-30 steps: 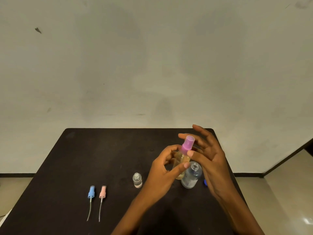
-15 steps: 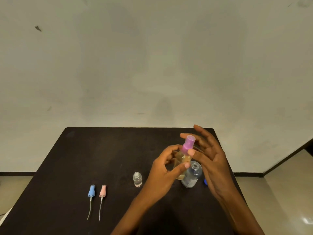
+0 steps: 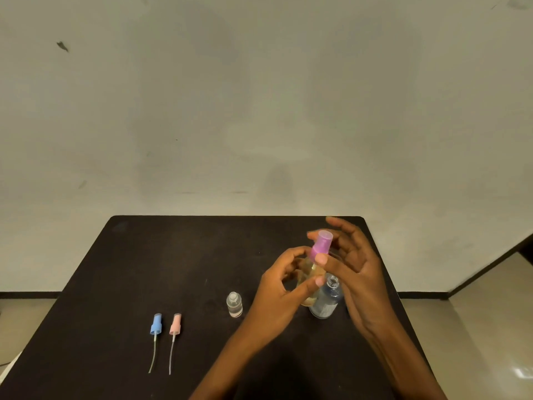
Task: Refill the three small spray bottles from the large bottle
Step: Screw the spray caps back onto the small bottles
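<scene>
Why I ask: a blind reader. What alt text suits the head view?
The left hand grips a small yellowish spray bottle over a black table; the right hand pinches its purple sprayer. Beside it stands an open clear bottle; further left, an uncapped small bottle, a blue sprayer and a pink sprayer.

A purple cap (image 3: 320,245) tops a yellowish bottle (image 3: 309,269); blue spray head (image 3: 156,325), pink spray head (image 3: 175,325), black table (image 3: 173,269).

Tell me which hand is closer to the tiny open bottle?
Left. The left hand is just right of the tiny open bottle; the right hand is farther right, on the purple cap.
</scene>
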`<state>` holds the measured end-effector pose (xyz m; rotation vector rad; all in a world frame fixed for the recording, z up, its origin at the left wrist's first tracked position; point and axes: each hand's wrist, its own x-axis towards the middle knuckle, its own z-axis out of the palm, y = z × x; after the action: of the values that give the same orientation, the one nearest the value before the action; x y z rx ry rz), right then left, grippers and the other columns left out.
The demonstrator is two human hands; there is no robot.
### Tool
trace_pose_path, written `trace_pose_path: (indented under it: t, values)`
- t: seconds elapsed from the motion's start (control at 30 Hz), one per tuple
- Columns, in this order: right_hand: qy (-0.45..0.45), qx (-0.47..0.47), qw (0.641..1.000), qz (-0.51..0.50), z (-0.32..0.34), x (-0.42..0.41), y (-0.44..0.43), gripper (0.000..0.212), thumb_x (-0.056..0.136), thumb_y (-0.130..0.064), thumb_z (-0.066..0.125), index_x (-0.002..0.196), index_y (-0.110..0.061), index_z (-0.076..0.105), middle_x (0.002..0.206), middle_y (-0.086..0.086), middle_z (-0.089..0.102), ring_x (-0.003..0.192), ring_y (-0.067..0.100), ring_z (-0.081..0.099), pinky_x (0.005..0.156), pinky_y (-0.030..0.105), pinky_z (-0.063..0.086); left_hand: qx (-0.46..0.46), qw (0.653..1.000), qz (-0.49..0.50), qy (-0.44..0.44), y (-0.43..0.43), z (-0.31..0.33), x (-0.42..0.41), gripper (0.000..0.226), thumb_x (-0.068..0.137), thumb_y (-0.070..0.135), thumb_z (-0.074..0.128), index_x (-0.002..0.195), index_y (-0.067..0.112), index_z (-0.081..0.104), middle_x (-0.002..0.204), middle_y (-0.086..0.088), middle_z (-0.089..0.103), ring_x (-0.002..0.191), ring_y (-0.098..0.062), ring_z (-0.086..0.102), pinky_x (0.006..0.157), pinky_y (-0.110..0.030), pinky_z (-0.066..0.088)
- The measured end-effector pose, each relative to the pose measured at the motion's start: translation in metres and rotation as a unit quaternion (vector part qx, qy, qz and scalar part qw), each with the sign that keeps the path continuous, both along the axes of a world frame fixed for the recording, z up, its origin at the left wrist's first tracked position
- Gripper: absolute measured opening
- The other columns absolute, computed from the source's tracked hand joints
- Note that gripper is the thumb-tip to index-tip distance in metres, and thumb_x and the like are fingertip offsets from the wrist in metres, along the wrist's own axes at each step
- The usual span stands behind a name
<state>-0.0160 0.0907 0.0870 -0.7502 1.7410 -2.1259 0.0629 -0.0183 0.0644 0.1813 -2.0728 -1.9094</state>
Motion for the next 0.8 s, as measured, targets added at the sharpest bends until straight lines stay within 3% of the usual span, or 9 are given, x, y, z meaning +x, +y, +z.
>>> trace_pose_path:
  t: [0.13,0.27,0.4,0.47,0.63,0.8]
  values:
    - [-0.033,-0.012,0.998,0.048,-0.0001,-0.0046,0.0021,0.081,0.057,-0.049,0.08,0.125,-0.017,0.049,0.107,0.008,0.069,0.103,0.028,0.063,0.082,0.035,0.054,0.008,1.0,0.001,0.002,-0.0009,-0.0002,-0.001,0.042,0.074,0.041,0.065,0.114,0.035,0.055,0.109,0.011,0.065,0.105,-0.009,0.062,0.086,-0.016,0.048]
    - [-0.02,0.009,1.0,0.014,0.003,-0.0039,0.0011,0.084,0.046,-0.058,0.082,0.114,-0.02,0.053,0.095,-0.002,0.073,0.094,0.022,0.068,0.075,0.026,0.055,0.006,1.0,0.007,0.002,-0.0014,0.0004,-0.001,0.041,0.073,0.042,0.065,0.113,0.038,0.054,0.108,0.012,0.065,0.104,-0.007,0.061,0.084,-0.015,0.048]
    - [0.016,0.024,0.999,-0.026,0.0014,-0.0006,-0.0002,0.061,0.05,-0.037,0.084,0.104,-0.026,0.058,0.095,-0.006,0.07,0.093,0.018,0.066,0.072,0.023,0.054,-0.008,1.0,-0.001,-0.002,-0.0002,-0.0004,-0.0009,0.039,0.073,0.043,0.064,0.11,0.042,0.054,0.109,0.016,0.063,0.105,-0.006,0.06,0.087,-0.016,0.048]
    - [0.004,0.002,1.0,-0.007,0.0012,0.0005,-0.001,0.061,0.055,-0.031,0.081,0.111,-0.022,0.056,0.098,-0.002,0.069,0.096,0.021,0.065,0.071,0.024,0.054,-0.004,1.0,-0.004,0.001,0.0009,0.0001,-0.001,0.037,0.074,0.041,0.064,0.11,0.039,0.055,0.109,0.014,0.064,0.104,-0.007,0.061,0.087,-0.017,0.048]
    - [-0.046,-0.022,0.997,0.064,0.0021,-0.0041,0.0018,0.08,0.058,-0.047,0.081,0.125,-0.016,0.048,0.105,0.009,0.07,0.102,0.028,0.064,0.079,0.032,0.054,0.009,1.0,0.013,0.01,-0.0011,-0.0006,-0.0019,0.04,0.073,0.04,0.066,0.112,0.035,0.056,0.107,0.007,0.066,0.103,-0.012,0.062,0.086,-0.018,0.049]
    - [0.009,0.005,0.999,0.042,0.0048,-0.0046,0.0054,0.06,0.061,-0.049,0.078,0.114,-0.026,0.061,0.104,0.003,0.071,0.1,0.024,0.065,0.079,0.027,0.054,0.009,1.0,0.023,0.002,-0.0017,0.0012,-0.0013,0.044,0.067,0.045,0.067,0.109,0.042,0.055,0.104,0.02,0.066,0.1,-0.003,0.063,0.082,-0.013,0.048]
